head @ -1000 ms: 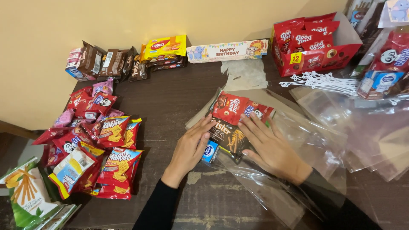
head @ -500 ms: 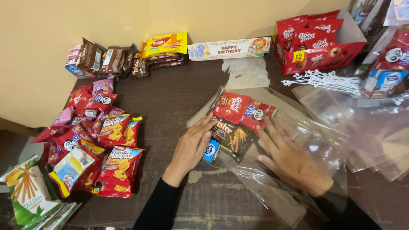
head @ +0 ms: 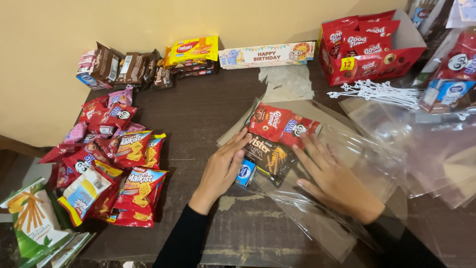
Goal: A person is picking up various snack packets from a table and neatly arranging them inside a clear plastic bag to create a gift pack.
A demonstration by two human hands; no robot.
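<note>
A clear plastic bag [head: 347,164] lies on the dark wooden table [head: 208,114] in front of me. Inside it are a red snack packet [head: 270,121], a dark brown snack packet [head: 270,158] and a small blue-and-white carton [head: 245,172]. My left hand [head: 220,168] rests flat at the bag's left edge, fingertips against the dark packet and the carton. My right hand [head: 334,181] lies inside the clear bag with fingers spread, just right of the packets. Neither hand grips anything.
A heap of red and pink snack packets [head: 111,164] lies at the left. Brown and yellow packets [head: 144,64] line the back wall beside a birthday card strip [head: 267,53]. A red box of packets [head: 367,44], white ties [head: 377,92] and more clear bags [head: 436,149] sit right.
My right hand has slid to the right, off the dark packet and deeper into the clear bag, with fingers spreading. The left hand has stayed at the bag's edge.
</note>
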